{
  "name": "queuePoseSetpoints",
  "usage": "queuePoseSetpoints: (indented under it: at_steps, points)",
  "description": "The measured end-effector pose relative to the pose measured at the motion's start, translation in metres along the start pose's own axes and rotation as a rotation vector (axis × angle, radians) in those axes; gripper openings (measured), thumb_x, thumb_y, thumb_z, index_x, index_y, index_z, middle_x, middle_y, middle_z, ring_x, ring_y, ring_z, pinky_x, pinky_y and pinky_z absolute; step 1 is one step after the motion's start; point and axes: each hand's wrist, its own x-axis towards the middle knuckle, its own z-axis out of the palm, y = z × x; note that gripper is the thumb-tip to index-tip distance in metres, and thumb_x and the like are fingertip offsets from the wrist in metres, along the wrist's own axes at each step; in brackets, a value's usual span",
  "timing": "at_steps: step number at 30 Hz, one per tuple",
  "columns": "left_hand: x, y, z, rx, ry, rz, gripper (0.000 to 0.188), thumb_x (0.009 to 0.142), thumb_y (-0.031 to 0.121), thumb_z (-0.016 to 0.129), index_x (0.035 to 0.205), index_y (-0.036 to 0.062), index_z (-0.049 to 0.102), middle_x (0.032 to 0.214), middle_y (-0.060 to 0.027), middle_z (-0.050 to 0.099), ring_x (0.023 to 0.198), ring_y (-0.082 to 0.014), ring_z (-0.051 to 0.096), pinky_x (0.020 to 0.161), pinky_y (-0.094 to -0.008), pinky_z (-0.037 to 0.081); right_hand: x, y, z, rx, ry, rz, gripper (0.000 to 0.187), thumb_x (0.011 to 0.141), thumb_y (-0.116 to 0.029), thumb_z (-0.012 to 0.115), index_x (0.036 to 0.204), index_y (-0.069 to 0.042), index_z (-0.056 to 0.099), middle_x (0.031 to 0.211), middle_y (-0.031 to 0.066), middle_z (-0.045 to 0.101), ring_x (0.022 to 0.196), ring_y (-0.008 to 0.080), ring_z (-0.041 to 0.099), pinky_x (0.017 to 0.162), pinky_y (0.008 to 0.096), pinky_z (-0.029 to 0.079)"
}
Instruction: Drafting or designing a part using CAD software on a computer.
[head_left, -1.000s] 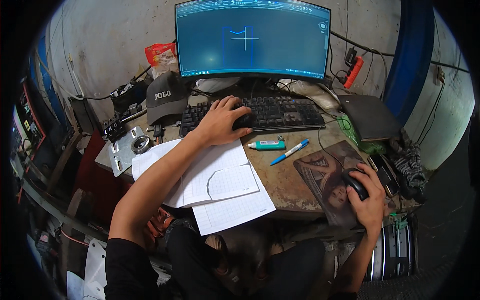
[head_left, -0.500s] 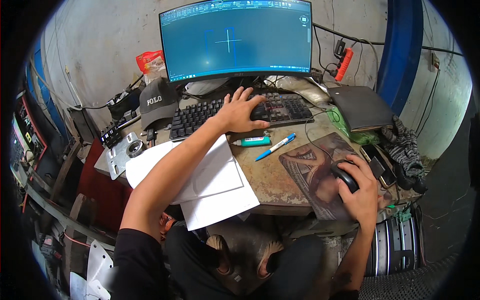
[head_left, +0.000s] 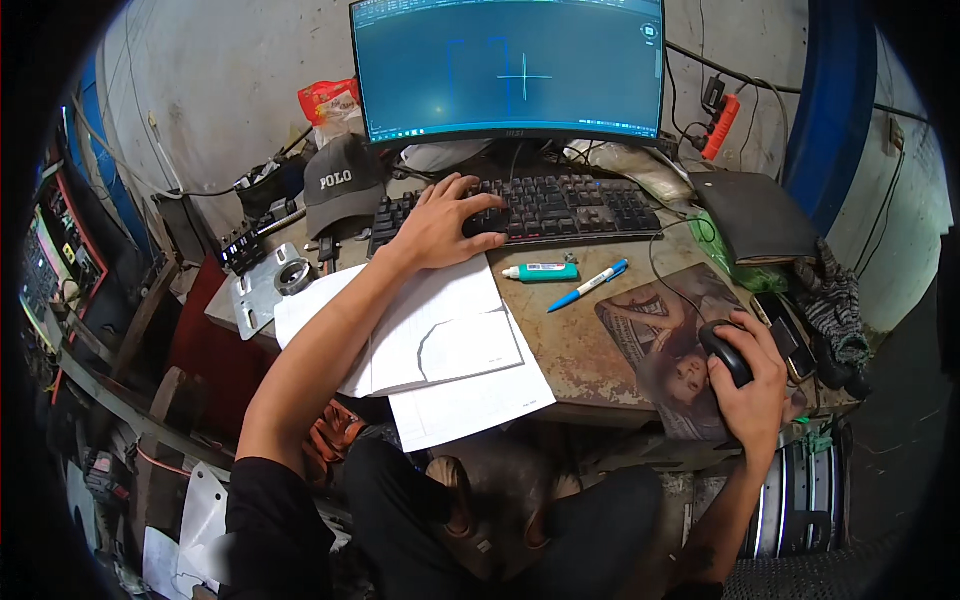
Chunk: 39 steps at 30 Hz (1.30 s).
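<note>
My left hand lies over the left part of a black keyboard, fingers apart and nothing held. Beneath its forearm are white paper sheets, the upper one with a curved dark line. My right hand is wrapped round a black computer mouse, which rests on a picture-printed mouse mat. Behind the keyboard stands a curved monitor showing blue lines and a white crosshair on a dark drawing field. Between my hands lie a green correction-fluid pen and a blue-and-white pen.
A grey cap, a tape roll and a metal plate sit at the left. On the right are a dark folder, a phone and a knitted cloth. An orange power strip hangs by the wall.
My left hand has slid left along the keyboard. On the monitor the crosshair has moved right, past the right-hand blue line. The whole view has shifted, and my right hand stays on the mouse.
</note>
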Motion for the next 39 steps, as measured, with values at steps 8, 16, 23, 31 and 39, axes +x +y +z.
queuePoseSetpoints:
  at_steps: [8,16,23,31,39]
  points:
    - [-0.001,-0.002,0.012,0.078,0.006,-0.027,0.065,0.100,0.066,0.063,0.153,0.0266,0.060,0.173,-0.0205,0.035,0.166,-0.0447,0.016,0.131,-0.0640,0.020,0.000,-0.005,0.002,-0.012,-0.004,0.042,0.035,0.081,-0.005,0.078,0.115,-0.002,0.077,0.137,0.0170,0.070,0.124,0.0397,0.068,0.108,0.0453,0.052]
    - [-0.004,0.007,0.002,0.035,0.150,0.010,0.076,0.097,0.064,0.068,0.157,0.0208,0.053,0.168,-0.0203,0.042,0.164,-0.0435,0.022,0.132,-0.0603,0.021,0.002,-0.001,0.002,-0.025,0.006,0.032,0.035,0.081,-0.005,0.078,0.116,-0.002,0.077,0.137,0.0173,0.069,0.124,0.0392,0.068,0.107,0.0451,0.053]
    - [-0.008,0.008,-0.005,-0.023,0.162,-0.044,0.069,0.099,0.062,0.067,0.150,0.0157,0.060,0.163,-0.0197,0.048,0.159,-0.0420,0.033,0.129,-0.0558,0.030,0.000,-0.004,0.003,-0.039,0.022,0.031,0.034,0.081,-0.006,0.078,0.115,-0.003,0.077,0.135,0.0167,0.070,0.123,0.0391,0.068,0.106,0.0455,0.053]
    - [-0.010,0.002,-0.009,-0.085,0.189,-0.071,0.059,0.101,0.053,0.068,0.143,0.0108,0.065,0.151,-0.0183,0.058,0.148,-0.0376,0.048,0.123,-0.0502,0.039,-0.002,-0.009,-0.001,-0.075,0.025,0.042,0.035,0.080,-0.007,0.078,0.115,-0.003,0.077,0.134,0.0167,0.071,0.122,0.0395,0.069,0.106,0.0455,0.053]
    - [-0.015,-0.018,-0.018,-0.192,0.157,-0.083,0.054,0.099,0.050,0.071,0.136,0.0107,0.071,0.142,-0.0197,0.065,0.139,-0.0398,0.057,0.118,-0.0503,0.044,0.014,0.002,-0.016,0.192,0.021,0.084,0.042,0.089,-0.010,0.077,0.129,0.001,0.071,0.138,0.0197,0.070,0.129,0.0321,0.068,0.111,0.0398,0.050]
